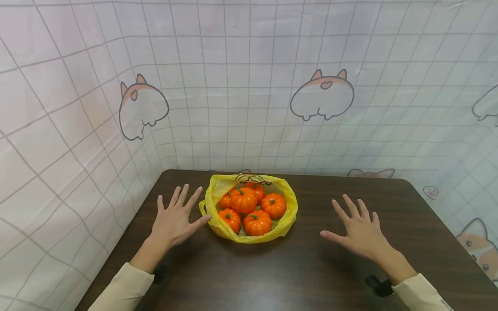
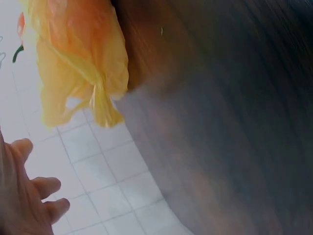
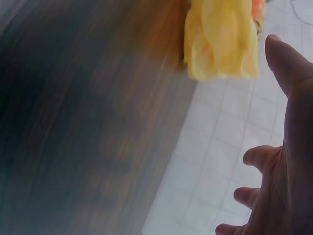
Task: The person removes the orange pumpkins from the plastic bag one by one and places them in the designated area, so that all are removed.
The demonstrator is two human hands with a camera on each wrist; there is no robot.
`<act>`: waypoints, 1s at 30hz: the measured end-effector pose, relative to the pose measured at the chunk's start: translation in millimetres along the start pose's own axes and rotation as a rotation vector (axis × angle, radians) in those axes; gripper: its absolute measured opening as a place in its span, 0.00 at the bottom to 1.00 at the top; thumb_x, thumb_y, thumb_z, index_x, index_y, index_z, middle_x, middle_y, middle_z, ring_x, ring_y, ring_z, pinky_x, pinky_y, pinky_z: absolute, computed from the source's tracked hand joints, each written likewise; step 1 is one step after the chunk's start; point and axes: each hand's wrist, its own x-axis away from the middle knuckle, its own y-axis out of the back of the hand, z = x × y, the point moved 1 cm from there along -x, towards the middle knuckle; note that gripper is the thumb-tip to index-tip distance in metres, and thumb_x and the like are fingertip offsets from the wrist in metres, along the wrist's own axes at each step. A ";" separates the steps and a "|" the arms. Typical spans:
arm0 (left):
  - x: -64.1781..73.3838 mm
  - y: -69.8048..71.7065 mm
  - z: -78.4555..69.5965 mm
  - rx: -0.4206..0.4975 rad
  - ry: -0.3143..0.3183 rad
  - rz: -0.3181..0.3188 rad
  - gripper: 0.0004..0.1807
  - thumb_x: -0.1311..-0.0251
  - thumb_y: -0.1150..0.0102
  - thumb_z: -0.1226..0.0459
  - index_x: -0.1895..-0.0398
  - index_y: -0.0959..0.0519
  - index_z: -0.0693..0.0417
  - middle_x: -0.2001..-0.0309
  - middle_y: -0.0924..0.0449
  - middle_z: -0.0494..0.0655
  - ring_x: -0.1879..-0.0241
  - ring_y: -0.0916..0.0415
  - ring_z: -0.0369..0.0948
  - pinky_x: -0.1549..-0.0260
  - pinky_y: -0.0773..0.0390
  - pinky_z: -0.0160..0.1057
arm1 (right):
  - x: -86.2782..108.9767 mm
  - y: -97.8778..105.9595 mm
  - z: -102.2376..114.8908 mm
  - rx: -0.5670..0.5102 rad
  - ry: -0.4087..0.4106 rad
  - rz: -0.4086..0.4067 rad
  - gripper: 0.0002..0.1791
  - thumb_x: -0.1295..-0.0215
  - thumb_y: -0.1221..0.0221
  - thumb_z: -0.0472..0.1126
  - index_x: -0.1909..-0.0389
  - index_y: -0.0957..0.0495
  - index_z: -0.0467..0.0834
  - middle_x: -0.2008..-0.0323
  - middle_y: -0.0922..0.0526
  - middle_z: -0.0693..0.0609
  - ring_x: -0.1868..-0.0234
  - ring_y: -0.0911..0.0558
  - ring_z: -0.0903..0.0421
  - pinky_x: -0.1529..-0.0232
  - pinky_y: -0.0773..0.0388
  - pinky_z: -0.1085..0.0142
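A yellow plastic bag (image 1: 288, 216) sits on the table with its mouth wide, and several small orange pumpkins (image 1: 243, 200) with green stems lie inside. My left hand (image 1: 173, 221) is at the bag's left side, fingers spread; in the head view its thumb tip overlaps the bag's rim. Farther off, to the right of the bag, my right hand (image 1: 362, 233) spreads its fingers over the table, holding nothing. The left wrist view shows a knotted-looking handle (image 2: 103, 105) of the bag above the left fingers. In the right wrist view the bag's side (image 3: 220, 39) appears beyond the thumb.
The dark brown wooden table (image 1: 249, 276) has rounded far corners. A white cloth (image 1: 249, 86) with a grey grid and cartoon corgis hangs behind the table and along both its sides. Dark bands (image 1: 379, 286) show at the wrists, below the pale sleeves.
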 end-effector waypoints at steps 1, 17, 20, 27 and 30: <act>-0.8 -1.1 -2.0 0.008 0.000 -0.004 0.50 0.38 0.60 0.24 0.16 0.54 0.31 0.17 0.55 0.56 0.18 0.57 0.59 0.29 0.64 0.77 | -1.9 -0.2 3.6 -0.003 0.010 -0.004 0.58 0.41 0.44 0.78 0.18 0.48 0.50 0.19 0.52 0.37 0.24 0.50 0.24 0.38 0.52 0.18; -15.1 -15.7 -28.6 0.290 0.048 -0.145 0.44 0.30 0.55 0.33 0.17 0.49 0.36 0.23 0.37 0.58 0.27 0.37 0.61 0.30 0.46 0.71 | -35.7 -11.3 63.2 -0.236 0.169 -0.088 0.48 0.36 0.36 0.65 0.22 0.38 0.45 0.22 0.42 0.39 0.25 0.42 0.32 0.31 0.48 0.26; -19.5 -18.1 -31.0 0.376 0.064 -0.178 0.41 0.28 0.52 0.38 0.17 0.46 0.39 0.26 0.34 0.59 0.30 0.33 0.62 0.32 0.41 0.70 | -42.5 -14.3 74.9 -0.293 0.203 -0.100 0.47 0.37 0.33 0.61 0.23 0.37 0.43 0.23 0.40 0.39 0.25 0.42 0.34 0.31 0.48 0.28; -31.6 -22.6 -33.0 0.545 0.136 -0.208 0.37 0.27 0.50 0.41 0.19 0.43 0.38 0.30 0.29 0.60 0.36 0.27 0.60 0.40 0.28 0.68 | -56.7 -19.7 97.7 -0.408 0.232 -0.098 0.45 0.38 0.31 0.59 0.25 0.34 0.44 0.26 0.36 0.40 0.26 0.40 0.37 0.30 0.45 0.31; -35.8 -23.9 -31.9 0.610 0.165 -0.198 0.37 0.27 0.47 0.43 0.19 0.42 0.37 0.33 0.27 0.60 0.38 0.24 0.58 0.43 0.25 0.65 | -63.9 -23.0 105.3 -0.451 0.236 -0.101 0.44 0.38 0.32 0.59 0.25 0.35 0.45 0.28 0.34 0.41 0.28 0.38 0.38 0.30 0.41 0.33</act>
